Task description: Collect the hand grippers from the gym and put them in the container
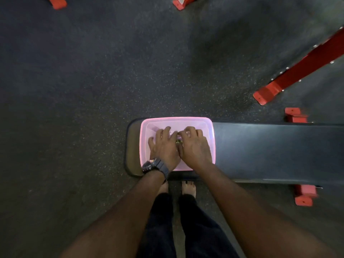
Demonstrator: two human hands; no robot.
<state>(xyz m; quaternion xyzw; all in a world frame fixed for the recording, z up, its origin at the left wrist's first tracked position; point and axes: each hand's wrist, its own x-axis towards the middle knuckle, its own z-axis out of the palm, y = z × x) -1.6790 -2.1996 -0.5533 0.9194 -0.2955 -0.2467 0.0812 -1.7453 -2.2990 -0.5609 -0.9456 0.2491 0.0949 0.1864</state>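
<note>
Head view, looking straight down: a pink container (177,122) is seen standing on the near end of a dark padded table (270,149), and both hands are lowered inside it, side by side and touching. The left hand (163,146), with a dark watch (155,165) on its wrist, is spread loosely with the fingers curved downward; the right hand (194,147) is curled likewise. Between them a small greenish-yellow piece (178,141) is glimpsed, judged to be part of a hand gripper, though most of it is hidden by the fingers. Whether either hand is actually gripping it cannot be told. The step in hand is judged to be the setting down of grippers in the container. It would be done well if the grippers were laid flat on the bottom, released only once supported, and the hands lifted straight up so that the light container is not dragged toward the table edge.
</note>
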